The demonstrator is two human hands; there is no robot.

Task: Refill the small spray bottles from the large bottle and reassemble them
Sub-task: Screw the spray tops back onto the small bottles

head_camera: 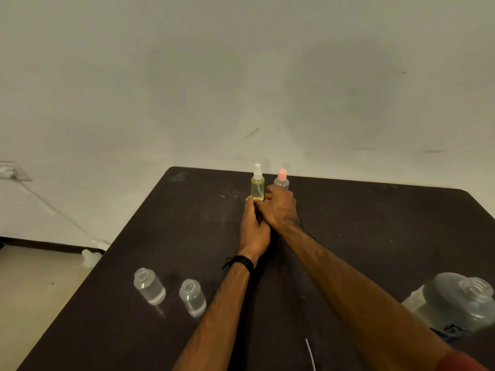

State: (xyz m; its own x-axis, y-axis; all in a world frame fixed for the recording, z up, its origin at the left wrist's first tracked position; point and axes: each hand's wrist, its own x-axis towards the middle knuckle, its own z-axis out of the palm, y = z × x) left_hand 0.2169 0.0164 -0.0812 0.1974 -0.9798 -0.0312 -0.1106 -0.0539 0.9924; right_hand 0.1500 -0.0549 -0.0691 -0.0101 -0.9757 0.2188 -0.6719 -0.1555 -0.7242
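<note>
Two capped spray bottles stand at the table's far edge: a yellowish bottle (257, 186) with a white spray head, and beside it a clear bottle with a pink cap (281, 178). My left hand (253, 226) reaches to the base of the yellowish bottle from the left; its thumb is hidden. My right hand (281, 207) crosses over it, fingers curled round the lower body of the pink-capped bottle. Two small open bottles (149, 286) (192, 298), each with some clear liquid, stand at the near left. The large open bottle (455, 303) sits at the near right.
The dark table (375, 236) ends just behind the two capped bottles, against a pale wall. A thin white tube (310, 354) lies near the front edge between my forearms. Floor and a baseboard show beyond the table's left edge.
</note>
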